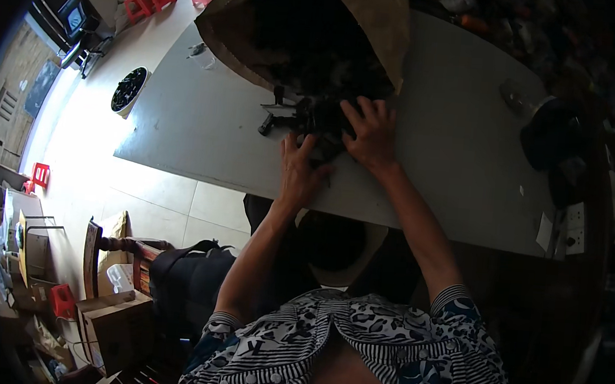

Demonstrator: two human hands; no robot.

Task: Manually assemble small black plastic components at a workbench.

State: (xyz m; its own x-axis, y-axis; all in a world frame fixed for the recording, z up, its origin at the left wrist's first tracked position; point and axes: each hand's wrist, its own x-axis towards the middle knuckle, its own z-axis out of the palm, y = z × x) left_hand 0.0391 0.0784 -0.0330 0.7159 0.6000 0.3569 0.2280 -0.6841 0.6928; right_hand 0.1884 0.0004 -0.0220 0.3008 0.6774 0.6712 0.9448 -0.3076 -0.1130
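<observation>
A large brown paper sack (385, 16) lies on the grey table (202, 142) with its wide mouth facing me. Small black parts (314, 113), too dark to name, are heaped at the mouth and spill onto the tabletop. My right hand (372, 135) rests on the right side of the heap, fingers spread and bent over the parts. At the near side of the heap is my left hand (300, 173), its fingers apart and their tips touching the black parts. Neither hand visibly grips a part. The sack's inside is mostly in shadow.
A round dark container (329, 241) stands below the table's near edge. Left of the table is a bucket (130, 91) of black pieces. A wooden chair (142, 262) and a cardboard box (116, 329) are at lower left. A wall socket (575, 228) is at right.
</observation>
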